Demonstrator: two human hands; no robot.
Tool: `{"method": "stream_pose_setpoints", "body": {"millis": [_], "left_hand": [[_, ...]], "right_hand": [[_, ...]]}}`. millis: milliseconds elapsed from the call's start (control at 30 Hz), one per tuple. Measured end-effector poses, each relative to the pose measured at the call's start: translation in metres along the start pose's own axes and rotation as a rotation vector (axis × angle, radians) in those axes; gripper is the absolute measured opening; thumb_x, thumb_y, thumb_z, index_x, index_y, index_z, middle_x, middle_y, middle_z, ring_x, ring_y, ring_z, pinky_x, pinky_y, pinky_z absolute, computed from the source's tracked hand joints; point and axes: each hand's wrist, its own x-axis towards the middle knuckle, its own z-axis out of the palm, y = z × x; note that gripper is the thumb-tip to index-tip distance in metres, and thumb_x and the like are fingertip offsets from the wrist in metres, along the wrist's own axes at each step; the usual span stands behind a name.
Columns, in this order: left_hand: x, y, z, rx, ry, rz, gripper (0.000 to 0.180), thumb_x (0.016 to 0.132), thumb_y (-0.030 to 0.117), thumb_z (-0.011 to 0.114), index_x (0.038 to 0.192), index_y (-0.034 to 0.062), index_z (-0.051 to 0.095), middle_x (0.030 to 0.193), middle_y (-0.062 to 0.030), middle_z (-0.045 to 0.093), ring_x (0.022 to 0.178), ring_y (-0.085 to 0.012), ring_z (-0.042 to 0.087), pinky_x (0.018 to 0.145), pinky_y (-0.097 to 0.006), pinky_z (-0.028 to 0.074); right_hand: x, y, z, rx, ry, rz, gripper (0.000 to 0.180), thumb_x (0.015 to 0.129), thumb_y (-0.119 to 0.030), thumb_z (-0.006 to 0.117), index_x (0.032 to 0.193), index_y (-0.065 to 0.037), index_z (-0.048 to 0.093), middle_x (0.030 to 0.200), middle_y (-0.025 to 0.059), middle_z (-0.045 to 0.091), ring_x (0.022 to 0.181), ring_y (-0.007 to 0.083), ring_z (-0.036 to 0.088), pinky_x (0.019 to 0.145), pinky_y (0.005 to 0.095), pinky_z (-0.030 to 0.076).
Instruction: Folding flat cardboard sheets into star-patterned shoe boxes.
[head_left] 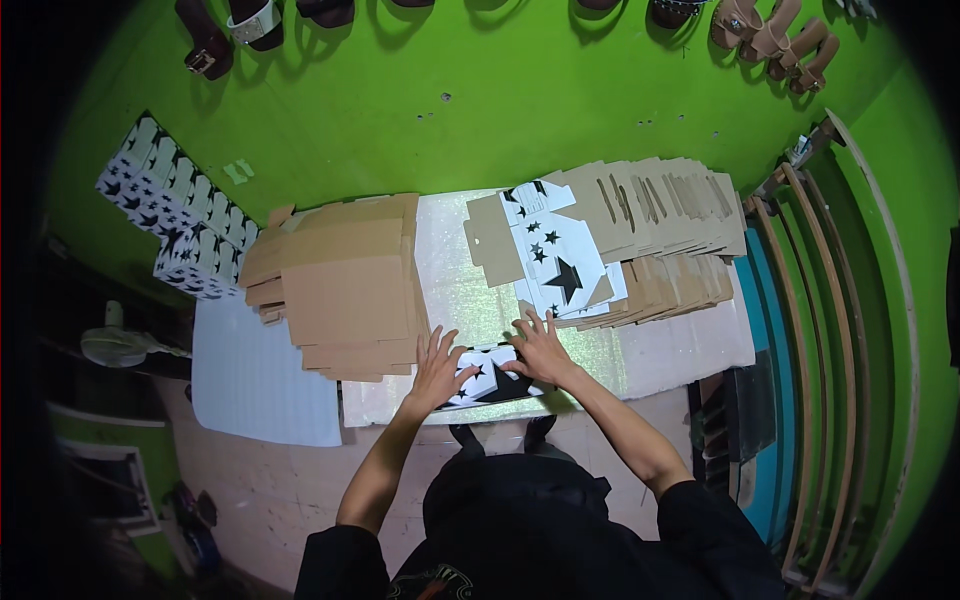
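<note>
White carton [478, 384] with black stars lay at the table's [690, 345] near edge, between two bare hands.
The left hand [436, 375] had its fingers spread wide, with the thumb at the carton's upper face; the right hand [543, 352] was likewise spread, its thumb at the same face and its fingers pointing toward the far edge. The carton appeared low and oblong; the hands partly covered its ends, and its closure could not be made out. Stacked brown cardboard [345, 290] occupied the table's left side. Toward the far right corner, a flat star-printed sheet [540, 262] rested upon brown blanks [680, 225]. Starred boxes [185, 205] stood piled beyond the far left corner.
</note>
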Motion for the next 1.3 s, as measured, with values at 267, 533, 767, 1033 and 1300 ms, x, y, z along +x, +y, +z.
{"method": "stream_pose_setpoints", "body": {"millis": [267,533,767,1033,1300], "left_hand": [[-0.009,0.002,0.009,0.010,0.012,-0.106,0.053,0.088,0.048,0.071,0.116,0.0028,0.066,0.140,-0.0178,0.050,0.142,-0.0399,0.030,0.112,-0.067,0.018],[-0.029,0.010,0.049,0.193,0.282,-0.171,0.056,0.087,0.044,0.071,0.124,0.0033,0.063,0.143,-0.0200,0.048,0.138,-0.0429,0.037,0.108,-0.073,0.021],[-0.035,0.016,0.056,0.165,0.241,-0.255,0.066,0.090,0.041,0.067,0.144,0.0071,0.051,0.153,-0.0218,0.039,0.142,-0.0457,0.033,0.109,-0.072,0.022],[-0.034,0.010,0.046,0.074,0.138,-0.115,0.072,0.089,0.047,0.066,0.150,0.0145,0.046,0.158,-0.0219,0.032,0.147,-0.0423,0.028,0.112,-0.068,0.023],[-0.032,0.013,0.044,0.051,0.145,-0.113,0.069,0.090,0.047,0.065,0.148,0.0141,0.047,0.155,-0.0218,0.035,0.147,-0.0414,0.027,0.113,-0.067,0.022]], "right_hand": [[0.000,0.003,0.009,0.114,0.021,0.026,0.066,0.081,-0.059,0.072,0.116,-0.002,0.069,0.138,0.0172,0.050,0.139,0.0435,0.034,0.114,0.0665,0.023],[-0.011,0.006,0.026,0.181,0.093,0.025,0.069,0.086,-0.056,0.069,0.130,-0.003,0.058,0.142,0.0174,0.046,0.139,0.0422,0.035,0.116,0.0640,0.021],[-0.028,0.002,0.052,0.158,0.125,0.134,0.061,0.100,-0.051,0.049,0.146,-0.011,0.048,0.156,0.0235,0.032,0.144,0.0443,0.028,0.118,0.0652,0.014],[-0.021,-0.023,0.042,0.224,0.216,0.200,0.055,0.098,-0.043,0.059,0.132,0.000,0.056,0.141,0.0263,0.047,0.136,0.0442,0.040,0.116,0.0594,0.024],[0.036,-0.010,0.054,0.502,0.033,0.106,0.027,0.095,-0.028,0.063,0.096,-0.004,0.074,0.102,0.0184,0.069,0.100,0.0377,0.063,0.090,0.0454,0.048]]}}
